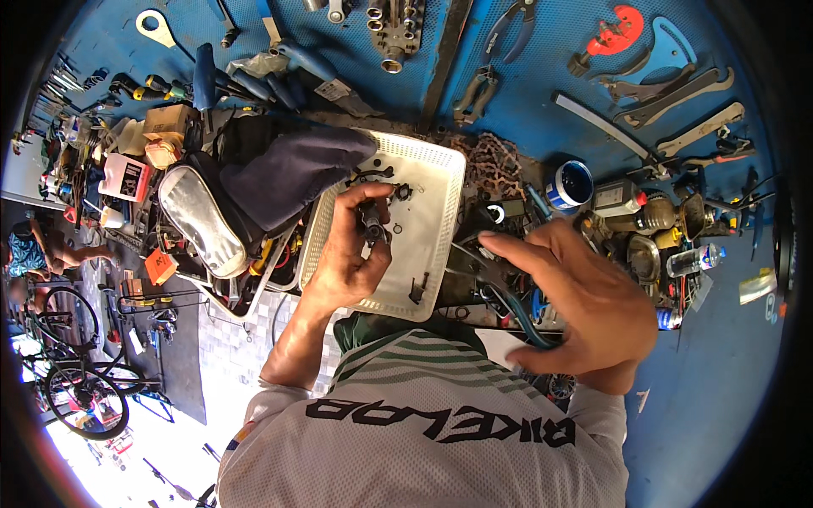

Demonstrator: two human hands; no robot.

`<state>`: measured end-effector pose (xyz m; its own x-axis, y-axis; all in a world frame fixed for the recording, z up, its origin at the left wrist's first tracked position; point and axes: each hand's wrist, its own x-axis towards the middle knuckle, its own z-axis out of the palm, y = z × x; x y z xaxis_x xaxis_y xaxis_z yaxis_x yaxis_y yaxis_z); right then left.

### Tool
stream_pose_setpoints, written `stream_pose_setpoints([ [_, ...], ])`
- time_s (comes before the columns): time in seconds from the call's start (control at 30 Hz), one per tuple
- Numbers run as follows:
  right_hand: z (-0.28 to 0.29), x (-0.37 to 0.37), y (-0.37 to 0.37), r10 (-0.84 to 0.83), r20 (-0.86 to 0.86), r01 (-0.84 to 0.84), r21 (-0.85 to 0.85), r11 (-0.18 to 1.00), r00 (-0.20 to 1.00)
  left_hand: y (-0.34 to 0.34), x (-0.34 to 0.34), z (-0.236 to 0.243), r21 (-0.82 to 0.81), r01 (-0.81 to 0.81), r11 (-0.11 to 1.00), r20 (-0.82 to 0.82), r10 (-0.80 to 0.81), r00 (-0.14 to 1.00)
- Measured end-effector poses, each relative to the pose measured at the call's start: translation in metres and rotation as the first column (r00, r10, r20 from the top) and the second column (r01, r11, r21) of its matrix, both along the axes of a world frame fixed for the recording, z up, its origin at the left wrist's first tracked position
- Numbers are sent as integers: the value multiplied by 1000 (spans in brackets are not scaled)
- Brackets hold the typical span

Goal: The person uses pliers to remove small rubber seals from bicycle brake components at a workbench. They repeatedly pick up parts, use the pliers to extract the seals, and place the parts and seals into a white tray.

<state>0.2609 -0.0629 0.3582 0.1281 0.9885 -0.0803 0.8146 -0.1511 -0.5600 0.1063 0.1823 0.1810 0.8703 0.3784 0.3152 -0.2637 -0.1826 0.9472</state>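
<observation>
My left hand (343, 262) is closed around a small dark metal bicycle part (373, 222), held over a white plastic basket (453, 203). Fingers cover much of the part, so its exact kind is unclear. In the basket lie several small black parts, among them a dark lever-like piece (418, 288) near the front right. To the right of the basket, my right hand (584, 296) grips pliers (511, 300) with teal handles. Its thumb and fingers are spread wide around the handles, and the jaws point left toward the basket.
A dark cloth (292, 182) and a pouch with a clear window (201, 220) lie left of the basket. Behind it are a heap of chains (495, 165) and an open blue tub (570, 184). Tools hang on the blue wall panel (542, 76). A bicycle (85, 398) stands far left.
</observation>
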Motion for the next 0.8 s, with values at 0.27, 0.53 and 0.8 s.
stream_pose_setpoints([
  [0.27, -90, -15, -52, -378, -802, 319, -247, 915, 463, 11, 15, -19, 1, 140, 990, 324, -133, 937],
  [0.53, -174, -28, -63, -154, -981, 277, -117, 954, 114, 6, 17, -18, 179, 121, 976, 350, -178, 920],
  [0.8, -169, -19, -54, -345, -763, 502, -32, 865, 546, 10, 13, -19, 265, 99, 959, 324, -185, 928],
])
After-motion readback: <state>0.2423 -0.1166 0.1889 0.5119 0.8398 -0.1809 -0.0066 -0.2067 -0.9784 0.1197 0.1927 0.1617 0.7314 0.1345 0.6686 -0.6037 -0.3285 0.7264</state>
